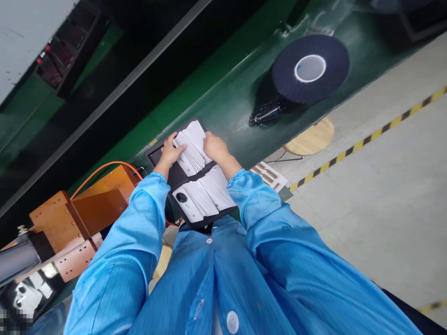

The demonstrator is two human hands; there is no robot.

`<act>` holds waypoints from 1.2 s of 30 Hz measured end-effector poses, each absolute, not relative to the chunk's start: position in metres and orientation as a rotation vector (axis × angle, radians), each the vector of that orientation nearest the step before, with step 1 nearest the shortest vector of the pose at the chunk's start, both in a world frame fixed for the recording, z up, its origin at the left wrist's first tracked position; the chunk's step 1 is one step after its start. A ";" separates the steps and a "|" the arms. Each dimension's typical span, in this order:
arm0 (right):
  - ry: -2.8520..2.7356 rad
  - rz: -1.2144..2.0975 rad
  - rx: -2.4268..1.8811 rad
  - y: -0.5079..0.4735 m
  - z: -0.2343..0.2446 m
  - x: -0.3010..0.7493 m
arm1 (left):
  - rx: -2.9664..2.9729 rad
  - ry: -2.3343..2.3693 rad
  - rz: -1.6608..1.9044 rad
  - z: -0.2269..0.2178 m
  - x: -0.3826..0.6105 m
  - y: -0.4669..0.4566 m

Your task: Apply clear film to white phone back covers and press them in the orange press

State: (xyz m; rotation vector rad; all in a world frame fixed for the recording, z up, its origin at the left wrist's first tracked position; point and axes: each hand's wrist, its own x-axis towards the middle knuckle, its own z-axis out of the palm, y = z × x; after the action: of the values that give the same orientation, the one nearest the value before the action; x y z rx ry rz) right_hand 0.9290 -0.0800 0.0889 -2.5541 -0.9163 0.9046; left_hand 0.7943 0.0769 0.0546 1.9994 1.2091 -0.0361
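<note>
A black tray (173,175) lies at the edge of the green table and carries two overlapping rows of white phone back covers. The far row (191,146) lies between my two hands. My left hand (170,151) grips its left end with curled fingers. My right hand (215,146) presses on its right end, fingers bent over the covers. The near row (204,193) rests untouched below my wrists; its frontmost cover shows a round camera opening. Both my arms are in blue sleeves.
A large dark tape roll (310,69) lies on the green table (226,102) with a black wrapped bundle (267,111) beside it. Orange fixtures (84,209) and an orange cable (104,166) stand at the left. A round wooden stool (310,137) and a yellow-black floor stripe (370,135) lie to the right.
</note>
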 end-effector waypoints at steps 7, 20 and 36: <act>-0.827 0.730 -2.579 -0.099 0.068 0.937 | 1.960 1.266 -0.040 0.056 0.811 0.065; -1.029 0.564 -2.539 -0.137 0.082 0.881 | 1.904 1.413 0.105 0.036 0.832 0.059; -1.085 0.666 -2.478 -0.151 0.089 0.864 | 2.049 1.283 0.319 0.064 0.773 0.054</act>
State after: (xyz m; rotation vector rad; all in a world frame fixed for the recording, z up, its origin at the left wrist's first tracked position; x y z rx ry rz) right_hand 0.8635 -0.1514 0.0889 -2.4781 -1.0850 0.6661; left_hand 0.7735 0.0539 0.0638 2.0493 1.2830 0.3188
